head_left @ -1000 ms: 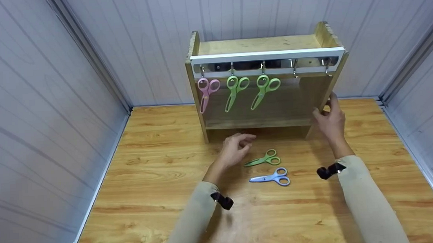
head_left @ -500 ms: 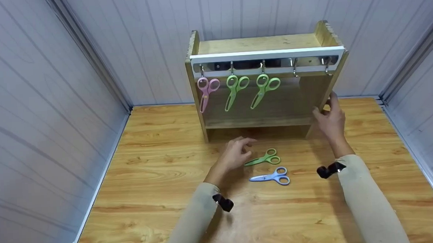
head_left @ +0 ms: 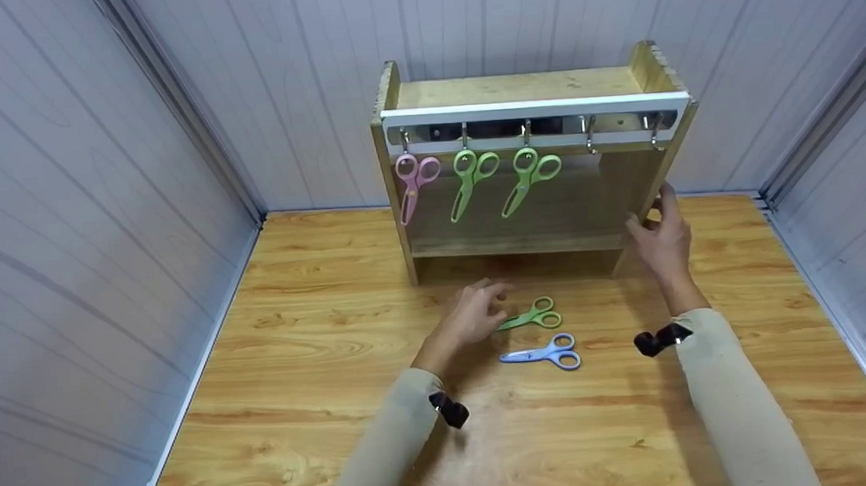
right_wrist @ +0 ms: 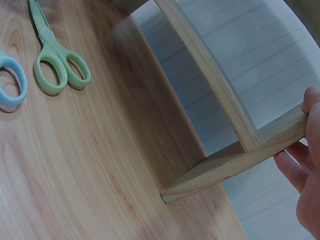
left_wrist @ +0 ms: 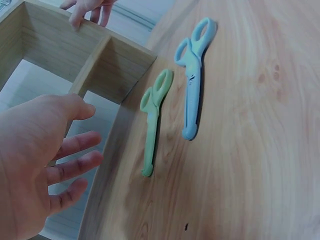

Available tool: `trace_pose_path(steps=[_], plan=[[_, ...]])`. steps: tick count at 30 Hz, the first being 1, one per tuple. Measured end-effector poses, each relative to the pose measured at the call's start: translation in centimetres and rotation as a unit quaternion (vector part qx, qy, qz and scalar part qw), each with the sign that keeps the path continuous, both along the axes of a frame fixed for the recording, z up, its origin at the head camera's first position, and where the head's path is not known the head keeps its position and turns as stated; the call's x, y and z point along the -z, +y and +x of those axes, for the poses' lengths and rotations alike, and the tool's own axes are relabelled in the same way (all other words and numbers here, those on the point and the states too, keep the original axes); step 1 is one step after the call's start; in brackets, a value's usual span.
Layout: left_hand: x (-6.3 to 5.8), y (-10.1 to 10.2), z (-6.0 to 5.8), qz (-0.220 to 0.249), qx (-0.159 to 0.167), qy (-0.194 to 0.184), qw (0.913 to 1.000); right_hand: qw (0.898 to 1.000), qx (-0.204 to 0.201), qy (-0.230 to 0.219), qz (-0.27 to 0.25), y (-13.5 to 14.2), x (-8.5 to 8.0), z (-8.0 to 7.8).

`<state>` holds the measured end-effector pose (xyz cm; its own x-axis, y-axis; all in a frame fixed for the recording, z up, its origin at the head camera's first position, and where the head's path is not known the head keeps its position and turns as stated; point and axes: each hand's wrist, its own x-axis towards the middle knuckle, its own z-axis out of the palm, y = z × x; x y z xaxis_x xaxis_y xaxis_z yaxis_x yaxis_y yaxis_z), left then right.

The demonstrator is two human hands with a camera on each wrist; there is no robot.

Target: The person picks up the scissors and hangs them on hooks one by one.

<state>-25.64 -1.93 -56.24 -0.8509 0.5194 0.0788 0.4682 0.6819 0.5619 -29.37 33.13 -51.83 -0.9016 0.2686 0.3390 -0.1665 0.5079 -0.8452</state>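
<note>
Three hanging scissors (head_left: 467,186), upper centre, could slip off should the right hand (head_left: 662,248), pinching the rack (head_left: 521,87), jolt it — left hand (head_left: 470,314), mid-frame, fingers spread.

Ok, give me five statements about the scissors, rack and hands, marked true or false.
1. The right hand grips the side of the wooden rack. True.
2. Green scissors and blue scissors lie on the table. True.
3. The left hand holds the blue scissors. False: it holds nothing.
4. Five pairs hang on the rack. False: three do, the pink scissors and two green pairs.
5. In the head view, the two rightmost hooks carry no scissors. True.
</note>
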Motion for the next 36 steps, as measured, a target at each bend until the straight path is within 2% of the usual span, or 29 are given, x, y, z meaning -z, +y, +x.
trace_pose_path(steps=[5, 12, 17, 19, 20, 21, 24, 26, 29, 32, 36], plan=[[0.5, 0.4, 0.2, -0.012, 0.005, 0.005, 0.9999, 1.0, 0.002, -0.001, 0.001, -0.1, -0.2, 0.0], [1.2, 0.9, 0.5, -0.072, 0.0, 0.045, 0.9964, 1.0, 0.009, 0.006, 0.009, -0.1, -0.1, 0.0], [1.9, 1.0, 0.5, -0.079, 0.009, 0.069, 0.9944, 1.0, 0.007, -0.001, 0.013, 0.0, -0.1, -0.1], [4.3, 1.1, -0.6, -0.083, 0.013, 0.097, 0.9918, 1.0, 0.008, -0.004, 0.013, 0.0, -0.1, -0.1], [4.4, 1.1, -0.6, -0.085, 0.015, 0.1, 0.9912, 1.0, 0.008, -0.005, 0.013, 0.0, -0.1, -0.1], [5.1, 1.1, -0.9, -0.086, 0.015, 0.11, 0.99, 1.0, 0.007, -0.007, 0.013, 0.0, -0.2, 0.0], [5.3, 1.2, -0.8, -0.105, 0.013, 0.106, 0.9888, 1.0, 0.007, -0.014, 0.013, 0.1, -0.2, -0.1], [3.0, 1.3, 0.3, -0.117, 0.01, 0.081, 0.9897, 1.0, 0.006, -0.017, 0.014, 0.1, -0.2, -0.1], [2.5, 1.6, 0.6, -0.134, 0.005, 0.069, 0.9885, 1.0, 0.006, -0.017, 0.015, 0.1, -0.2, -0.1], [3.5, 1.6, 0.2, -0.133, 0.007, 0.078, 0.9881, 1.0, 0.005, -0.017, 0.014, 0.1, -0.2, 0.0], [7.7, 1.8, -1.7, -0.116, 0.012, 0.096, 0.9884, 1.0, 0.002, -0.012, 0.008, 0.1, -0.2, 0.0]])
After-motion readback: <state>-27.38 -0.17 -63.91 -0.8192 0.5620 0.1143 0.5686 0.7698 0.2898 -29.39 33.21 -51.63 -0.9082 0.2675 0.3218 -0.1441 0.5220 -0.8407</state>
